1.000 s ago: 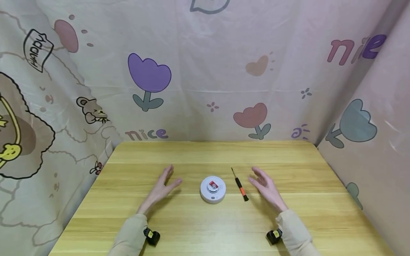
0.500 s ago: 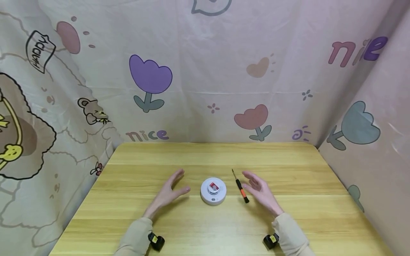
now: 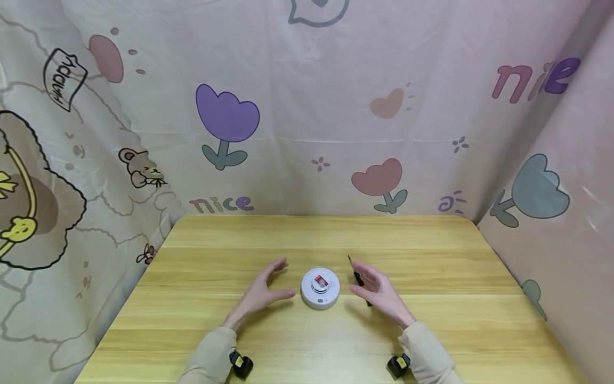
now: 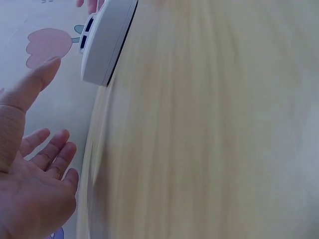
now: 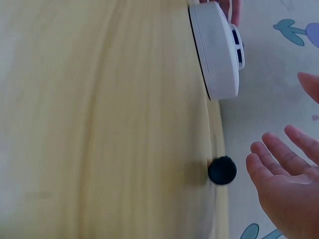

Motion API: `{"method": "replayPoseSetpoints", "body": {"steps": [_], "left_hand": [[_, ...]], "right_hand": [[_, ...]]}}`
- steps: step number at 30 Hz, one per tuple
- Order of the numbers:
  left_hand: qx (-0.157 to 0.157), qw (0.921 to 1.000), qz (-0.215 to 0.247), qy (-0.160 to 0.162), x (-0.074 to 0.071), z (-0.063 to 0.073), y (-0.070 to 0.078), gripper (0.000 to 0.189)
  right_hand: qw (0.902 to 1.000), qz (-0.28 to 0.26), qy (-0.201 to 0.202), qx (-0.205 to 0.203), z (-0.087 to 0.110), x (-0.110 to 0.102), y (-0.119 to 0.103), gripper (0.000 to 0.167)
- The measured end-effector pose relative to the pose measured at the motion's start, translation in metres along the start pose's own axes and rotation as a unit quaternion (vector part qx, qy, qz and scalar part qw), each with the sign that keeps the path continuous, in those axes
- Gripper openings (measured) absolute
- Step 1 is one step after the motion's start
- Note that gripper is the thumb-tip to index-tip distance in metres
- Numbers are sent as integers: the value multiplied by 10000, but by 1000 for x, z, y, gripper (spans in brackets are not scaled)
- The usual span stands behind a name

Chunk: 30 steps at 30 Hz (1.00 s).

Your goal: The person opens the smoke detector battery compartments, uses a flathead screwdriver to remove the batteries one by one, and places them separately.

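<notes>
A round white smoke detector (image 3: 320,288) with a red label lies flat on the table. To its left is my left hand (image 3: 261,290), thumb and fingers spread, the thumb tip close to the rim but apart from it in the left wrist view. My right hand (image 3: 380,293) hovers to the right of the detector, fingers relaxed, holding nothing. Beneath that hand lies a slim screwdriver (image 3: 358,278), its handle partly covered by the fingers and thumb. The right wrist view shows the screwdriver's round black end (image 5: 222,170) below the detector (image 5: 214,52), apart from the hand (image 5: 291,184).
The wooden table (image 3: 307,341) ends at a patterned cloth (image 3: 297,106) behind, which also hangs along both sides. Each wrist carries a small black camera; one sits at the left sleeve (image 3: 208,354), one at the right sleeve (image 3: 424,346).
Both hands have moved inward toward the smoke detector. My right hand has come over the screwdriver, which was fully visible before. Detector and screwdriver stay in place.
</notes>
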State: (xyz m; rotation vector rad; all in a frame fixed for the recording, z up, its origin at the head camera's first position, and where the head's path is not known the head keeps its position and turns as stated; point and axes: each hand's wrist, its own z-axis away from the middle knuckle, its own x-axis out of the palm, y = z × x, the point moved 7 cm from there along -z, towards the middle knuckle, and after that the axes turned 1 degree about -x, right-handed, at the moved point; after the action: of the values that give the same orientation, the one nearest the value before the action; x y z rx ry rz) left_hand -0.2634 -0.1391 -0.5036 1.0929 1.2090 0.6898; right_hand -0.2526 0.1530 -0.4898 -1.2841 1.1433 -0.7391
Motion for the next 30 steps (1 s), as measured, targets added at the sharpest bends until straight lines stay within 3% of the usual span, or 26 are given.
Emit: {"method": "replayPoseSetpoints", "body": {"steps": [15,22,30], "left_hand": [[96,9993,-278,-242,17,-3,5,101],[240,9981,-37,-567,28,-4,8,106],[439,9958,131,-791,37,-3,12,104]], "right_hand": [[9984,-132,-558,-5,-5,27,-5,82],[9964,-304,-771,160,-8,36,-2,87],[9962,-261,-833,21,-9,43,-1,91]]}}
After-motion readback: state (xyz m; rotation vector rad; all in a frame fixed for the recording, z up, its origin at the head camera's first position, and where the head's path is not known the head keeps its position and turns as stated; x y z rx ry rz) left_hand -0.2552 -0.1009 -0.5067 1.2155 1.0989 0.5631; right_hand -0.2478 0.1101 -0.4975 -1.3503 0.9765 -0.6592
